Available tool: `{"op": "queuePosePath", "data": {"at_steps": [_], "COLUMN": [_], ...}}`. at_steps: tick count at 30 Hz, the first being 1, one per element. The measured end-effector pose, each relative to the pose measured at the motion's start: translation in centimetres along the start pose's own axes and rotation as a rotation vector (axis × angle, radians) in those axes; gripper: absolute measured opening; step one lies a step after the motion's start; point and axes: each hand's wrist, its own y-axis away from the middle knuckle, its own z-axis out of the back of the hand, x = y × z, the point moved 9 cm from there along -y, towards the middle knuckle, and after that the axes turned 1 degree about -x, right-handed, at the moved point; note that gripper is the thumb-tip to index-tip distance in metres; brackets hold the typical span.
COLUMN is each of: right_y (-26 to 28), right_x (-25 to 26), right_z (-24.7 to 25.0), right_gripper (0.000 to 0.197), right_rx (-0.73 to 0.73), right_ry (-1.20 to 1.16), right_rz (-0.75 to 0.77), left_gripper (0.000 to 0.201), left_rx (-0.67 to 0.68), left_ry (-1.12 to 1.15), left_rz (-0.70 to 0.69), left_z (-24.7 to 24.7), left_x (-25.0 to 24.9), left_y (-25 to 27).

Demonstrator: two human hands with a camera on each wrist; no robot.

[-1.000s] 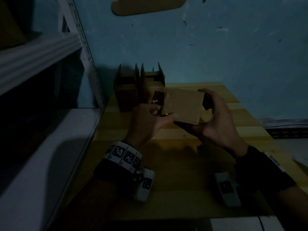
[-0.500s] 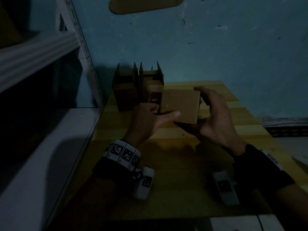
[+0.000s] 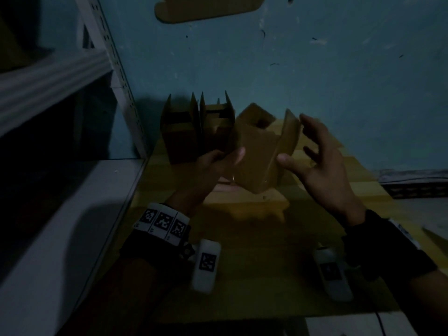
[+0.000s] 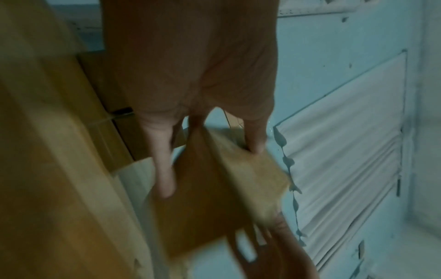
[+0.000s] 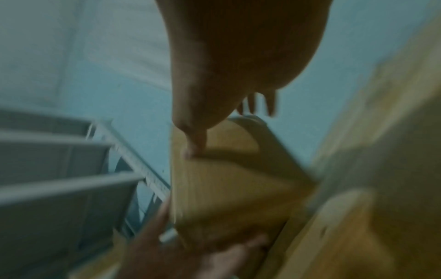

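A small brown cardboard box [image 3: 257, 156] hangs tilted above the wooden table [image 3: 242, 251], its open end and flaps pointing up and away. My left hand [image 3: 218, 161] grips its left side, thumb on the near face and fingers behind. The left wrist view shows those fingers [image 4: 164, 169] clamped on the box [image 4: 214, 188]. My right hand [image 3: 315, 156] is beside the box's right edge with fingers spread, only the thumb touching. In the blurred right wrist view the right thumb [image 5: 193, 149] rests on a corner of the box [image 5: 226, 188].
Two open cardboard boxes [image 3: 179, 137] [image 3: 215, 132] stand side by side at the table's back left, against the blue wall. A metal shelf unit [image 3: 55, 76] and a white ledge [image 3: 60, 226] run along the left. A rounded cardboard piece [image 3: 206, 8] hangs on the wall above.
The box was held flat-faced between both hands; now it is turned on a corner with its flaps up. My right hand has loosened its hold and spread its fingers.
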Motion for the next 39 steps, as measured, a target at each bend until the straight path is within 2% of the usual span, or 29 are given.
{"op": "queuePosePath", "data": {"at_steps": [2,5,8,11,12,15,19,25,32,39], "right_y": [0.2,0.3,0.9,1.6,1.8,2.1,2.1,2.5,2.4,2.1], "right_x": [-0.5,-0.4,0.0,0.9,1.2,1.5,1.1,0.7,0.2,1.4], "right_z": [-0.7,-1.8,-3.4,-4.4,-4.6,-4.9,-5.0,-5.3,-5.7,-5.2], "right_gripper": [0.067,0.059,0.059,0.064,0.066,0.071,0.076,0.079,0.075,0.073], "right_rx": [0.026,0.104,0.247,0.349,0.372,0.423,0.388,0.362,0.368,0.262], "right_ry": [-0.11,-0.169,-0.19,-0.228,-0.229,-0.208,-0.085,-0.218,-0.221,-0.248], "right_rz": [-0.066,-0.066,-0.041,0.001,0.02,0.037,0.01,-0.153,-0.107,-0.027], "left_gripper": [0.04,0.064,0.052,0.075,0.075,0.062,0.052,0.052,0.055,0.054], "left_rx": [0.066,0.087,0.108,0.245,0.296,0.337,0.27,0.221,0.237,0.202], "left_ry": [0.032,0.19,0.305,0.382,0.403,0.417,0.465,0.499,0.443,0.588], "left_rz": [0.094,0.152,0.184,0.238,0.275,0.334,0.315,0.202,0.207,0.169], "left_z": [-1.0,-1.7,-1.7,-2.1,-2.3,-2.7,-2.3,-2.0,-2.2,-2.2], "left_x": [0.8,1.5,1.9,2.4,2.6,3.0,2.9,2.1,2.7,2.5], "left_y": [0.3,0.5,0.6,0.5,0.7,1.4,1.2,0.5,0.3,0.2]}}
